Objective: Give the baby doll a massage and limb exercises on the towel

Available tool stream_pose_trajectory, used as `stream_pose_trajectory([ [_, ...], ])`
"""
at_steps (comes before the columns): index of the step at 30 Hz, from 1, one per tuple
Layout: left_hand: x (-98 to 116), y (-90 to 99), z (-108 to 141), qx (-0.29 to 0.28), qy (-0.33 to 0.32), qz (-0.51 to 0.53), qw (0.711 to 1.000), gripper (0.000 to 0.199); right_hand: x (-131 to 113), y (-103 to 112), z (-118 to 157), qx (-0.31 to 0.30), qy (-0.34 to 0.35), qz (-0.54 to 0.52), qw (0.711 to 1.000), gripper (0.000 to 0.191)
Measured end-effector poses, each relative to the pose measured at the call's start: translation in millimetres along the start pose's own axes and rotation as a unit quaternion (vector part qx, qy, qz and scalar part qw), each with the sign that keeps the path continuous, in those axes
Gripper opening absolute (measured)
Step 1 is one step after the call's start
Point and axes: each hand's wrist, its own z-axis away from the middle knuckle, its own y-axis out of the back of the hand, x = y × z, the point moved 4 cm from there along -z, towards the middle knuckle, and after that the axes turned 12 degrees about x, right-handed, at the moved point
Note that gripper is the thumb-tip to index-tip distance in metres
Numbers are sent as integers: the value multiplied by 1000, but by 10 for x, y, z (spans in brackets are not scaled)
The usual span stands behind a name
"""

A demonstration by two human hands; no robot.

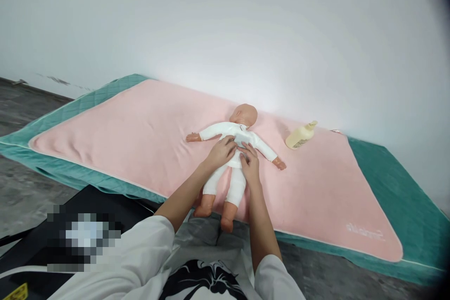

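A baby doll (236,193) with a white cloth body lies stretched out, its bare head pointing away from me and its feet toward me. Its arms are spread to both sides, and its face does not show. My left hand (222,152) rests on the left part of the doll's torso, fingers extended. On the right part of the torso lies my right hand (250,159), its fingers spread and slightly bent. The fingertips of both hands come close together near a pale grey patch (242,138) on the torso. Neither hand is wrapped round anything.
Under the doll is a pink blanket (123,136) on a green quilted mattress (379,164). A cream pump bottle (300,137) leans to the right of the doll. A white wall (225,33) rises behind. At lower left is a black surface (101,201) with a blurred-out patch.
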Motion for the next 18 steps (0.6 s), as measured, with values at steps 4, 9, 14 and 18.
stream_pose_trajectory([
  [4,-2,-18,17,-19,22,1,1000,21,14,-12,26,-27,-24,-4,999,32],
  [9,-20,-28,20,-38,49,5,998,19,15,-13,28,-27,-37,4,999,29],
  [14,-39,-19,17,-47,60,22,997,18,10,-14,11,-35,-43,3,998,29],
  [18,-30,18,-28,-35,56,48,997,17,-23,3,-40,-21,-40,2,999,29],
])
